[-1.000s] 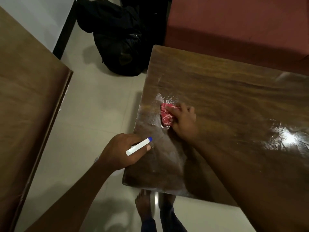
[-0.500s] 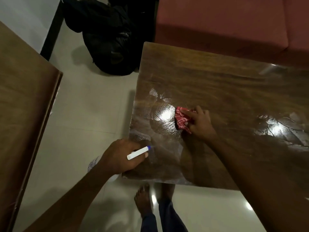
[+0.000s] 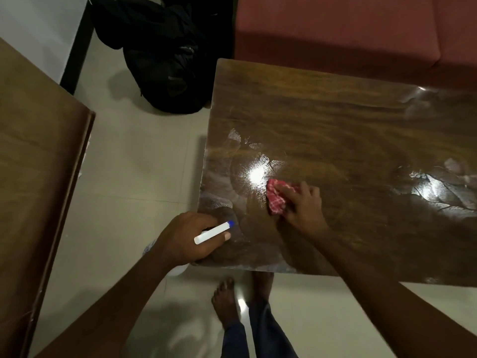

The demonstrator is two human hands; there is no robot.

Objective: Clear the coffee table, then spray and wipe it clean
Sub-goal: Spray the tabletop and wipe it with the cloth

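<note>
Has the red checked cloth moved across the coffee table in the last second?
Yes. The red checked cloth, under the right hand, has slid rightward, away from the coffee table left edge, toward its middle.

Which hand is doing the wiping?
The right hand, pressing the red checked cloth on the coffee table; the left hand holds a spray bottle.
</note>
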